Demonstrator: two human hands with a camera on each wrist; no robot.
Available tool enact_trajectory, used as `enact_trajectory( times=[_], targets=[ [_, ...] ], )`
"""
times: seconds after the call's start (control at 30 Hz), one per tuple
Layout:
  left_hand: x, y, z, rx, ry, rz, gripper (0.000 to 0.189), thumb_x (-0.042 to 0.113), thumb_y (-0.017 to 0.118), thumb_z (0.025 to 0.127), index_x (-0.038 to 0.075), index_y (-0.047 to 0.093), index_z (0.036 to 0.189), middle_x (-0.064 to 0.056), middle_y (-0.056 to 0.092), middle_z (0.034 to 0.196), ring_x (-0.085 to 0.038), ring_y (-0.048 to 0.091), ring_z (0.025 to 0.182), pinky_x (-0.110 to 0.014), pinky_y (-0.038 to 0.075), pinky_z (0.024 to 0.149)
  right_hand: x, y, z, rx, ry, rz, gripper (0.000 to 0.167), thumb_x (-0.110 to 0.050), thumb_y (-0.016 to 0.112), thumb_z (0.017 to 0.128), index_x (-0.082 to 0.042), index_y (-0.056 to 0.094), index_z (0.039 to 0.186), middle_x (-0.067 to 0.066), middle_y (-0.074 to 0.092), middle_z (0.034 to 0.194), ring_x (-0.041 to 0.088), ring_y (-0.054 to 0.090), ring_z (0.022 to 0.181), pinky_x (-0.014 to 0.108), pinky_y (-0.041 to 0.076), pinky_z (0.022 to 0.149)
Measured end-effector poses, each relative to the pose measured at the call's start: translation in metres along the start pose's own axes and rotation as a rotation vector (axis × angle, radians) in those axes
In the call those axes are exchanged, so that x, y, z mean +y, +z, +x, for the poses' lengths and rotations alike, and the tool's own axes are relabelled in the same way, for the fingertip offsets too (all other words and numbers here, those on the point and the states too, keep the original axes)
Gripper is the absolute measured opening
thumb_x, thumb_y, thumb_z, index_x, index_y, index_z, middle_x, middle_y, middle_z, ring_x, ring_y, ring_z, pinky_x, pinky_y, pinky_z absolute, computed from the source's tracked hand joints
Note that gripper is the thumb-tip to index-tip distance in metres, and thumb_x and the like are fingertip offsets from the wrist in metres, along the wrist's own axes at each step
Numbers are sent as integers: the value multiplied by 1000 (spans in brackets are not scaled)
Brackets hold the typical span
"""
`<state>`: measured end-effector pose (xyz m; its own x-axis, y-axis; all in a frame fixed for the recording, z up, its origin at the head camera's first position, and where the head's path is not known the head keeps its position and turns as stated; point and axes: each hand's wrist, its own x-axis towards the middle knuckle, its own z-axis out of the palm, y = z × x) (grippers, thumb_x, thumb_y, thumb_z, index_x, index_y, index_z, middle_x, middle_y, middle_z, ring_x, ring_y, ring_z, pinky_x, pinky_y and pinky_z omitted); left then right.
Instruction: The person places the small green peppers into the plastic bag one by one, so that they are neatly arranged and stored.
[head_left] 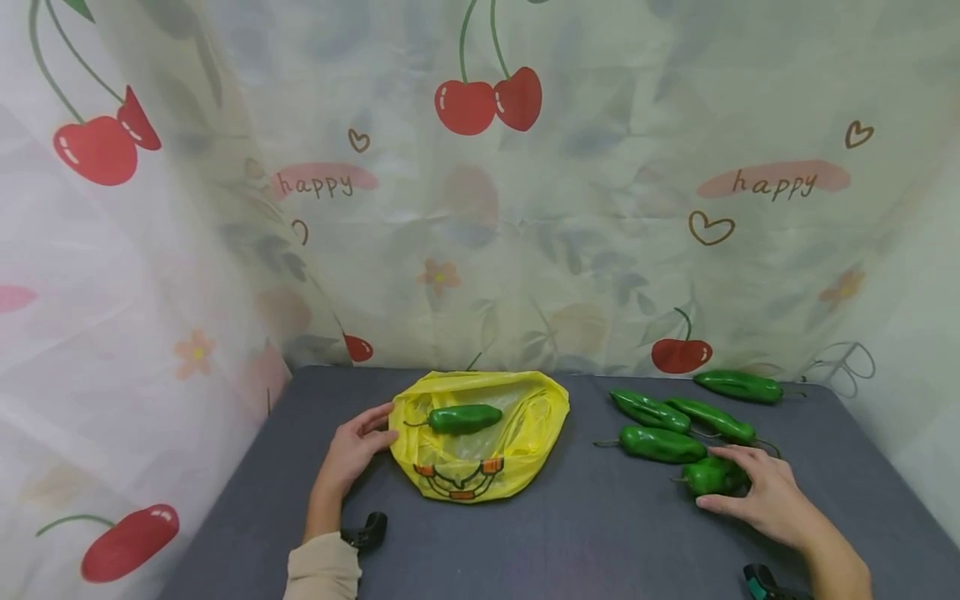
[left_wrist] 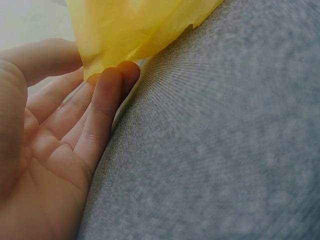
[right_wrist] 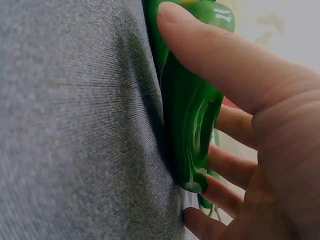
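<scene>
A yellow plastic bag (head_left: 517, 475) lies with its mouth spread wide, and one green chili pepper (head_left: 465, 419) rests in it. My left hand (head_left: 356, 450) pinches the bag's left rim between thumb and fingers; the left wrist view shows the thin yellow film (left_wrist: 125, 30) at the fingertips. Over on the right, my right hand (head_left: 768, 492) holds a glossy green pepper (head_left: 712, 476) low over the table, thumb on the near side and fingers on the far side. In the right wrist view this pepper (right_wrist: 187, 120) lies lengthwise between thumb and fingers.
Several more green peppers lie behind the right hand: one close by (head_left: 663, 445), two crossing (head_left: 648, 411), and one at the back edge (head_left: 738, 387). They rest on a dark grey table (head_left: 570, 542). A printed curtain (head_left: 525, 250) hangs behind and at the left.
</scene>
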<state>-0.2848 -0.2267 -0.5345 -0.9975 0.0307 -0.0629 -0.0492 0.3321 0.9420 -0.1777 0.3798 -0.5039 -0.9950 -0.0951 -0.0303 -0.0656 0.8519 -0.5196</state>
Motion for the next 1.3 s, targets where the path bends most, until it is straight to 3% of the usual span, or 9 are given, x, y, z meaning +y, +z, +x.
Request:
enact_trajectory(
  times=[0.2, 0.43, 0.67, 0.8, 1.03, 1.3],
  targets=[
    [3, 0, -1, -19, 4, -6, 59, 35, 75, 93, 24, 56, 147, -9, 55, 152, -27, 59, 135, -24, 53, 97, 1, 0, 0, 22, 0, -15, 80, -53, 80, 83, -2, 57, 140, 33, 51, 140, 54, 39, 129, 67, 25, 100],
    [4, -1, -2, -5, 0, -4, 60, 35, 77, 91, 24, 56, 147, -8, 56, 152, -27, 58, 136, -23, 51, 97, 1, -1, 4, 21, 57, -47, 78, -61, 75, 83, -7, 61, 138, 31, 52, 135, 52, 44, 118, 66, 40, 88],
    [0, 0, -1, 2, -9, 18, 59, 35, 76, 92, 24, 57, 146, -7, 57, 151, -26, 59, 136, -35, 52, 105, -1, -3, 1, 41, 36, -27, 76, -59, 77, 83, -6, 62, 134, 28, 57, 133, 53, 50, 123, 66, 45, 90],
    [1, 1, 0, 5, -10, 11, 57, 35, 77, 91, 26, 58, 145, -5, 58, 150, -25, 59, 135, -38, 52, 106, -5, -6, 0, 36, 60, -11, 79, -62, 76, 82, -6, 61, 136, 30, 56, 139, 55, 48, 128, 66, 46, 91],
    [4, 0, 1, 8, 8, 17, 58, 36, 76, 92, 24, 57, 146, -8, 58, 150, -26, 60, 134, -26, 53, 97, -12, -13, 1, -21, 173, 25, 86, -67, 68, 87, -7, 51, 146, 36, 39, 153, 60, 39, 134, 67, 46, 90],
    [4, 1, -3, 14, 13, 20, 58, 35, 76, 92, 22, 58, 146, -11, 58, 149, -28, 61, 133, -26, 53, 97, -19, -17, 0, -10, 176, 47, 84, -66, 65, 90, -7, 51, 148, 37, 34, 156, 62, 34, 137, 71, 42, 94]
  ],
)
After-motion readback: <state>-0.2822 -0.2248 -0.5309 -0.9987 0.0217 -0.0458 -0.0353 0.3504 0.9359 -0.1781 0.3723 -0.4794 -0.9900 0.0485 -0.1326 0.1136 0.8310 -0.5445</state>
